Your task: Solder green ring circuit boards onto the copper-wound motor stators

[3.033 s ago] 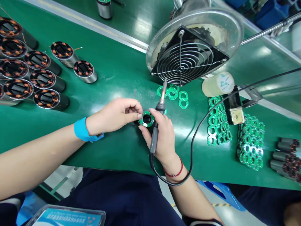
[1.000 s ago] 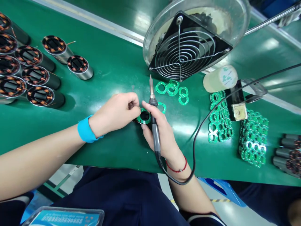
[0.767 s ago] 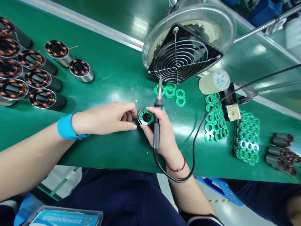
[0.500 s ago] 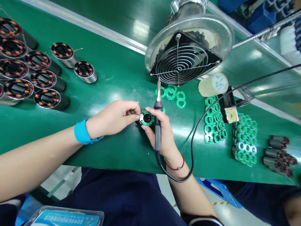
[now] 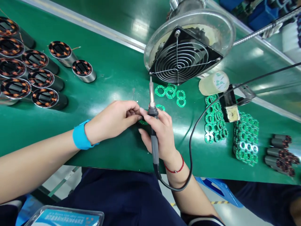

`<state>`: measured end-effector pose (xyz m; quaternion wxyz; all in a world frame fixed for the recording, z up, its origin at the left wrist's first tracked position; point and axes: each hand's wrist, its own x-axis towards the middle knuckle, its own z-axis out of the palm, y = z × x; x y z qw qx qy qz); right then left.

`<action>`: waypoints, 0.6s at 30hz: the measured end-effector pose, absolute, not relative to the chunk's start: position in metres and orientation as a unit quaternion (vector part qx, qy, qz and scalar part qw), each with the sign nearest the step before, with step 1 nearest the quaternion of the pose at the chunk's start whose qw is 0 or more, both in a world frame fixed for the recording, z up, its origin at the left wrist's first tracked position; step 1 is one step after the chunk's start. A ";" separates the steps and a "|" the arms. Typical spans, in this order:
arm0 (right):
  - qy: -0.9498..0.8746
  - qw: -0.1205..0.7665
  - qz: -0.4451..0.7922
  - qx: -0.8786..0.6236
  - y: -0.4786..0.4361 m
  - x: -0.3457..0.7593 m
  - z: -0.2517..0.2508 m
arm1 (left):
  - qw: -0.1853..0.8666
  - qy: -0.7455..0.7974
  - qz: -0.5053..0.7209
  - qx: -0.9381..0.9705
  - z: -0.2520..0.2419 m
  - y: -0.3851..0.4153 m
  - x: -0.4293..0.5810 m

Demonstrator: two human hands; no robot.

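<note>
My right hand (image 5: 158, 135) is closed around a soldering iron (image 5: 153, 125), tip pointing away from me toward the fan. Its black cable (image 5: 195, 131) loops off to the right. My left hand (image 5: 113, 121), with a blue wrist strap (image 5: 80, 138), pinches a small round motor part topped by a green ring board (image 5: 141, 121). Both hands meet over that part, and my fingers hide most of it. One loose green ring board (image 5: 160, 107) lies just behind my right hand.
Several wound motor stators (image 5: 30, 75) stand at the left of the green bench (image 5: 113, 69). A fume fan with a wire grille (image 5: 183, 56) stands behind. Green ring boards (image 5: 216, 119) lie piled at the right, beside a tape roll (image 5: 213, 83) and small motors (image 5: 279, 153).
My right hand has closed in over the ring board, which showed plainly half a second ago and is now mostly covered. The iron has swung more upright. My left hand stays pinched on the part.
</note>
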<state>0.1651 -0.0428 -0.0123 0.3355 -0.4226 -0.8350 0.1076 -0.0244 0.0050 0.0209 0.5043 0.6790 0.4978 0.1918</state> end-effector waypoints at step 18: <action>-0.665 0.562 0.149 -0.469 -0.056 0.175 -0.016 | 0.417 0.515 0.172 0.729 0.023 0.006 -0.025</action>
